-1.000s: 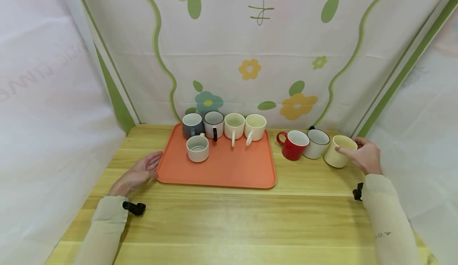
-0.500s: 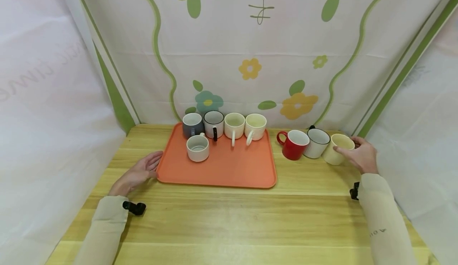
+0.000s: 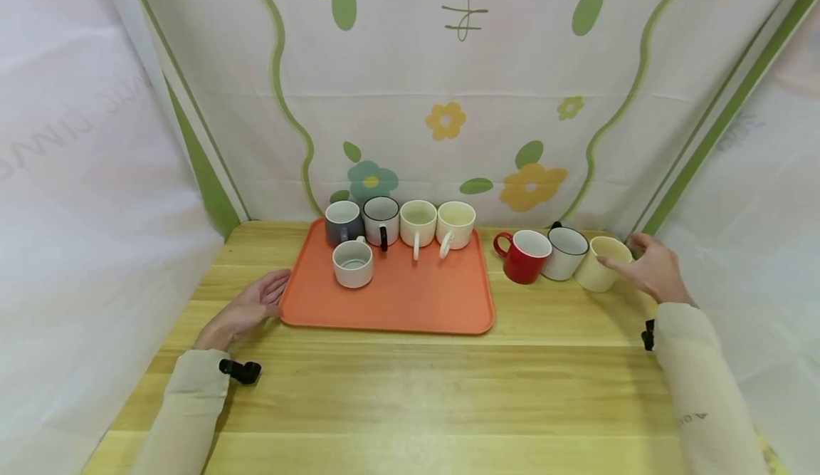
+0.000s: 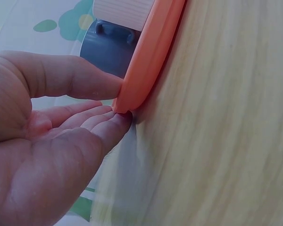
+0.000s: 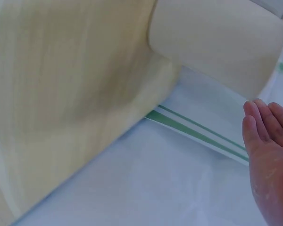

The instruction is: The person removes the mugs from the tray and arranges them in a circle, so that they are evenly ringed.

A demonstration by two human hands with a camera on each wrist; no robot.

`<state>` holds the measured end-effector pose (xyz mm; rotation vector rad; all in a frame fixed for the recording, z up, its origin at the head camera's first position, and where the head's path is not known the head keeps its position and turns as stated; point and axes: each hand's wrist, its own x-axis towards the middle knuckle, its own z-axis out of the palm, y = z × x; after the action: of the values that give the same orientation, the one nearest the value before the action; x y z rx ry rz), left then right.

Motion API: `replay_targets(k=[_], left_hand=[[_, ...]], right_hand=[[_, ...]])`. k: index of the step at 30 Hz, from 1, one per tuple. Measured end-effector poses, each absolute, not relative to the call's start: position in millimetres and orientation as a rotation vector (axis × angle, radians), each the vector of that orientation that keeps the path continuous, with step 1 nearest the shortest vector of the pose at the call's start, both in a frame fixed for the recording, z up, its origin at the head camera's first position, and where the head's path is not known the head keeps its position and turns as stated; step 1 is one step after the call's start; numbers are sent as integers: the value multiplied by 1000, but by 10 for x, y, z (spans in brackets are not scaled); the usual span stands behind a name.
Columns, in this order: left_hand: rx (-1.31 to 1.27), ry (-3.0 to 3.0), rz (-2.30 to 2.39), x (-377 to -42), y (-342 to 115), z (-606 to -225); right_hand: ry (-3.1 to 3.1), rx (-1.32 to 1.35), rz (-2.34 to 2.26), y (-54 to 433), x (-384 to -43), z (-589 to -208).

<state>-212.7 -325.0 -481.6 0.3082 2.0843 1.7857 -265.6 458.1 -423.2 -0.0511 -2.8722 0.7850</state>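
Observation:
At the far right of the head view, a pale yellow mug (image 3: 598, 270) stands upright with my right hand (image 3: 658, 268) beside it. The right fingers are straight and apart from the mug in the right wrist view; the thumb reaches near its rim in the head view. My left hand (image 3: 251, 309) rests against the left edge of an orange tray (image 3: 410, 311), thumb and extended fingertips touching the rim (image 4: 148, 61). On the tray stand a blue-grey mug (image 3: 339, 229), a black-rimmed white mug (image 3: 378, 229), cream mugs (image 3: 416, 229) and a short off-white mug (image 3: 352, 272) in front.
Left of the yellow mug, a white mug with a dark rim (image 3: 562, 261) and a red mug (image 3: 524, 265) line up beside the tray on the wooden table (image 3: 410, 397). Patterned white cloth (image 3: 384, 105) hangs behind and along both sides.
The yellow mug has moved slightly left, up beside the white mug. My right hand followed it left, then moved back right, away from it. My left hand stays at the tray.

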Motion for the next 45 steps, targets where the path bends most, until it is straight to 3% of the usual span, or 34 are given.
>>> replay_targets(k=[18, 34, 45], left_hand=[[317, 2100, 1777, -2112, -3239, -4808], [308, 2088, 1790, -2111, -3237, -4810], [305, 2092, 1791, -2119, -3242, -4825]], right_hand=[[-2824, 291, 926, 3632, -2700, -3744], [-2760, 723, 1042, 2090, -2986, -3967], [-2740, 916, 1284, 1010, -2933, -4118]])
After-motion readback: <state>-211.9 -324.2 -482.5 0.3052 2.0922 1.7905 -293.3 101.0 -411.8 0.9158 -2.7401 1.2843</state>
